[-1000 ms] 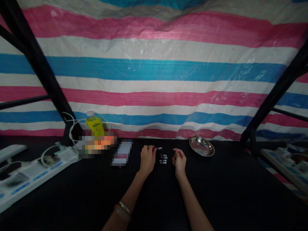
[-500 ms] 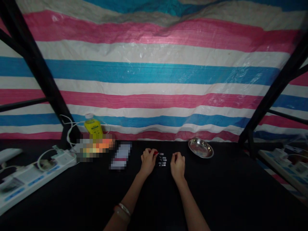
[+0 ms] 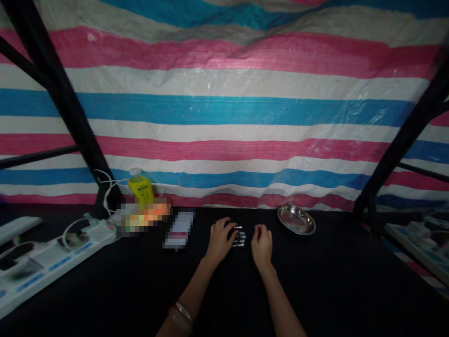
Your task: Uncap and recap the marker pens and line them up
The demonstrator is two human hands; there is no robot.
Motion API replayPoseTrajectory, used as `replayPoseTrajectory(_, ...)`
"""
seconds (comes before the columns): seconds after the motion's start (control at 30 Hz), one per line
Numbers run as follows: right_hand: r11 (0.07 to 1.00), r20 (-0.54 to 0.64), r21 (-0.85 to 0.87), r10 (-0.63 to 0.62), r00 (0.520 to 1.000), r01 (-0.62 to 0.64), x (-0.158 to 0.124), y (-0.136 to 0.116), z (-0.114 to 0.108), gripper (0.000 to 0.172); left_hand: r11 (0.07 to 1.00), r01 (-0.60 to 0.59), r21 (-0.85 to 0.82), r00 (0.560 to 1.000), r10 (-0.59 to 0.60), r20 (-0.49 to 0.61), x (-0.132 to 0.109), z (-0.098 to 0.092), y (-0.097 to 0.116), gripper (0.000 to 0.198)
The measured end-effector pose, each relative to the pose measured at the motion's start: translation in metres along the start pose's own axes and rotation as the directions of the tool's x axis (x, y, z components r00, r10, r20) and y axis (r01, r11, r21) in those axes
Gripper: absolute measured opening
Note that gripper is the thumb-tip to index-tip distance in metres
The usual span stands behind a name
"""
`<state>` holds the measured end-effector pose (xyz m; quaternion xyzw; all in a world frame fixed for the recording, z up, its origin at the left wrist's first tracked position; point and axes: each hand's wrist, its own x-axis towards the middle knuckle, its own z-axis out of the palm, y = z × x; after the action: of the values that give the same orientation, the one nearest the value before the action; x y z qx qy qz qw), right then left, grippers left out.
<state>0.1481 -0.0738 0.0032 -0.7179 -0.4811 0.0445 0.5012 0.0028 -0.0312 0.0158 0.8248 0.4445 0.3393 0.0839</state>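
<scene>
I judge these slim cylinders [image 3: 240,241] light, stiff, slick, best pinched mid-barrel, with left hand [image 3: 220,239] spread, right hand [image 3: 262,244] pressed together, contents hidden.

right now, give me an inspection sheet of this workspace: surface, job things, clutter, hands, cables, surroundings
surface: black table, dimly lit
job things: small dark pieces with shiny markings, side by side between the hands
clutter: metal dish at right; yellow bottle at left, plus two pixelated items there
hands: left hand at the pieces' left ends; right hand apart from the row, fingers curled in; either grip unclear
cables: white cables at left, by a white power strip
surroundings: striped sheet behind; black bars on both sides
</scene>
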Motion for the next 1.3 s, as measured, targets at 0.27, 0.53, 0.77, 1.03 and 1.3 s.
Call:
replayPoseTrajectory(0.27,0.949,0.166,0.297,-0.157,0.974,0.103,-0.011,-0.01,0.004,0.022,0.979,-0.206,0.004,0.972,0.204,0.12,-0.004,-0.009,0.026,0.019)
replayPoseTrajectory(0.53,0.991,-0.07,0.12,-0.051,0.996,0.059,-0.002,-0.005,-0.006,0.027,0.982,-0.19,-0.025,0.967,0.191,0.167,-0.004,-0.011,0.028,0.017)
replayPoseTrajectory(0.77,0.966,-0.165,-0.188,0.146,0.976,-0.176,0.002,-0.002,-0.011,0.029,0.97,-0.238,-0.052,0.941,0.243,0.234,-0.008,-0.006,0.035,0.017)
replayPoseTrajectory(1.03,0.934,-0.095,-0.294,0.185,0.978,-0.205,-0.001,0.001,-0.008,0.029,0.968,-0.246,-0.056,0.936,0.253,0.244,-0.011,-0.001,0.039,0.014)
replayPoseTrajectory(1.3,0.937,-0.106,-0.293,0.165,0.981,-0.189,-0.002,-0.001,-0.008,0.028,0.993,-0.076,-0.089,0.994,0.083,0.074,-0.006,-0.007,0.031,0.018)
